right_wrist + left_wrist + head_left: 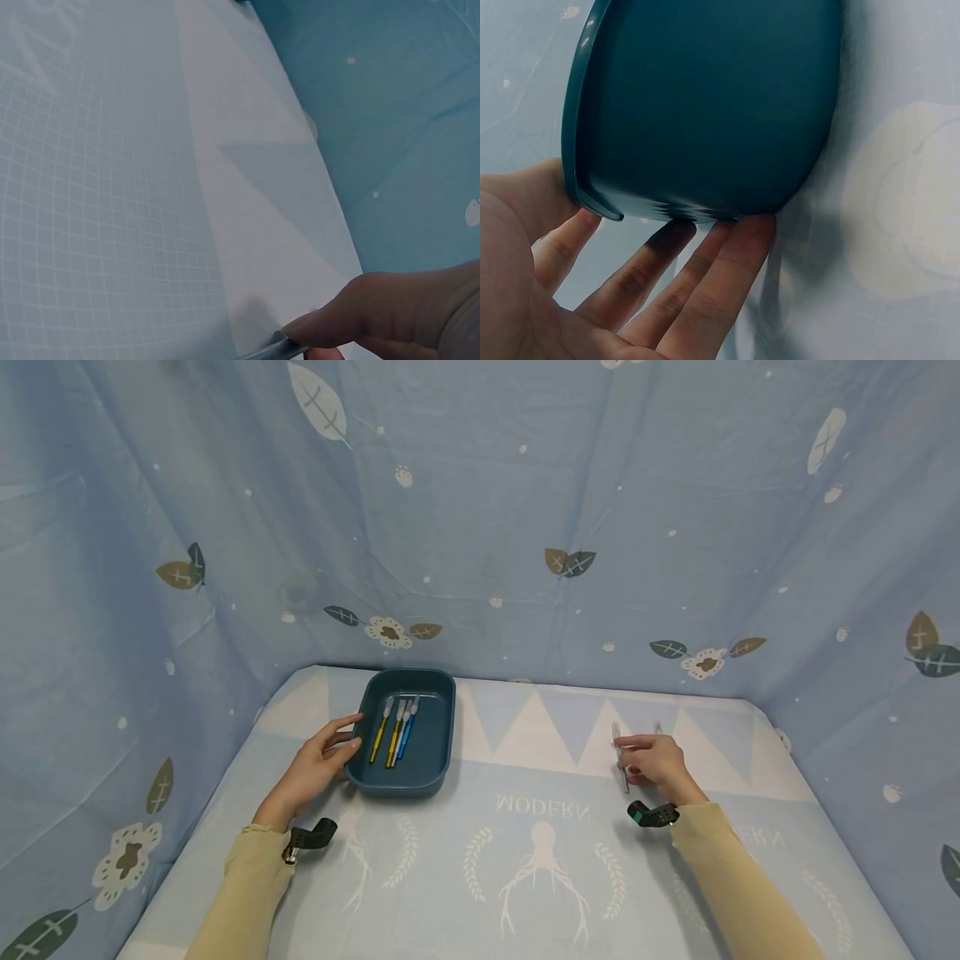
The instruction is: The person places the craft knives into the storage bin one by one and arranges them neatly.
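A dark teal tray [442, 727] stands at the back left of the table and holds several pens [395, 737] with yellow and blue barrels. My left hand [341, 743] rests against the tray's left side, thumb by the rim and straight fingers against the outer wall. The left wrist view shows those fingers [705, 262] touching the tray wall [705, 105] near its base. My right hand [637, 760] pinches a thin clear pen [617, 735] lying on the table at the right. The right wrist view shows the thumb tip [337, 322] on that pen [281, 349].
A second thin pen [658, 727] lies just beyond my right hand. The table is covered by a pale blue printed cloth [540, 843]. Blue leaf-patterned fabric walls [480, 527] close in the back and both sides.
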Available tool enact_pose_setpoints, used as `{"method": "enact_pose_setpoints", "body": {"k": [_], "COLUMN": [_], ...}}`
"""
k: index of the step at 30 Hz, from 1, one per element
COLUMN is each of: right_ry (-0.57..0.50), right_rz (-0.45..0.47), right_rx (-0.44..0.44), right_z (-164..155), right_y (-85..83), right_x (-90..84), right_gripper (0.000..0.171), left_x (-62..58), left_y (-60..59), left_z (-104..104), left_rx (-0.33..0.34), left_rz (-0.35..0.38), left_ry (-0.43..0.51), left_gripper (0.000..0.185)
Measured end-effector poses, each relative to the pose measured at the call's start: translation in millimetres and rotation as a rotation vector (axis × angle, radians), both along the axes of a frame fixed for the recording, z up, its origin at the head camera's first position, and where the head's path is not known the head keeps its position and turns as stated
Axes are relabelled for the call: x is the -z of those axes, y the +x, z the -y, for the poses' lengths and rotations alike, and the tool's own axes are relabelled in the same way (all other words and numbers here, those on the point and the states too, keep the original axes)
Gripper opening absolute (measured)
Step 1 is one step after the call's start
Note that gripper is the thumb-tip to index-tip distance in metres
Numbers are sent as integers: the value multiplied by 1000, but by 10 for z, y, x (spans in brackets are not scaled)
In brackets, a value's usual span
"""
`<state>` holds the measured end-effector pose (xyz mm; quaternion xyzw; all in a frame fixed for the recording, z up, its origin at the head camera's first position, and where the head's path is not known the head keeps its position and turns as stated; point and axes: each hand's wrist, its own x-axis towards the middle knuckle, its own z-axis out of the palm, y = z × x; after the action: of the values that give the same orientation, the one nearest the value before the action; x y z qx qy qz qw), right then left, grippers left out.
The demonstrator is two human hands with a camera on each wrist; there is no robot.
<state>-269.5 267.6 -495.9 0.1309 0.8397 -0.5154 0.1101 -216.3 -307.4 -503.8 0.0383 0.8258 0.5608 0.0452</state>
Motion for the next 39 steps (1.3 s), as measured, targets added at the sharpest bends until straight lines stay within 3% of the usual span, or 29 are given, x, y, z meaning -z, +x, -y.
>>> {"method": "enact_pose_setpoints", "body": {"k": [20, 33, 39], "right_ry": [4, -54, -100], "right_rz": [-40, -84, -105], "right_rx": [45, 41, 19], "right_z": [25, 46, 108], "right_y": [24, 109, 149], "right_x": [22, -64, -209], "right_gripper": [42, 49, 50], "left_x": [-12, -25, -27], "left_y": [4, 12, 11], "left_z": [-11, -13, -20], "left_rx": [-1, 2, 0], "left_rz": [2, -7, -4], "left_ry": [-9, -12, -12], "left_gripper": [61, 62, 63]}}
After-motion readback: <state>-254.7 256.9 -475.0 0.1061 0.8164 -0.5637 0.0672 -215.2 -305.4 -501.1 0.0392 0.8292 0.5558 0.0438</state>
